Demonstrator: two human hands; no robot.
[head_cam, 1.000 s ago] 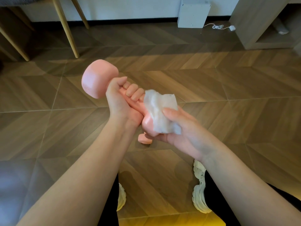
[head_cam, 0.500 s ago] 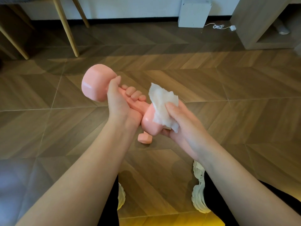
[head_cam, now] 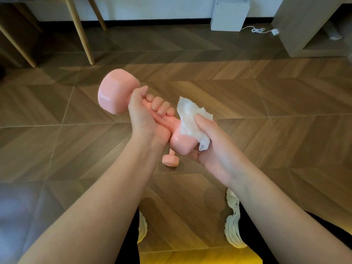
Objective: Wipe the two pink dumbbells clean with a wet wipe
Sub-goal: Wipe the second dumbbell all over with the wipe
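Left hand grips handle of glossy pink plastic-coated dumbbell, held tilted above wood-pattern floor. Right hand pinches crumpled white wet wipe against dumbbell's lower head. Second pink dumbbell lies on floor beneath, mostly hidden, probably on its side. White sneakers below.

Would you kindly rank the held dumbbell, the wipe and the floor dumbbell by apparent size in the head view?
1. Held dumbbell
2. Wipe
3. Floor dumbbell, though it is mostly hidden and farther off, so its rank is unsure.
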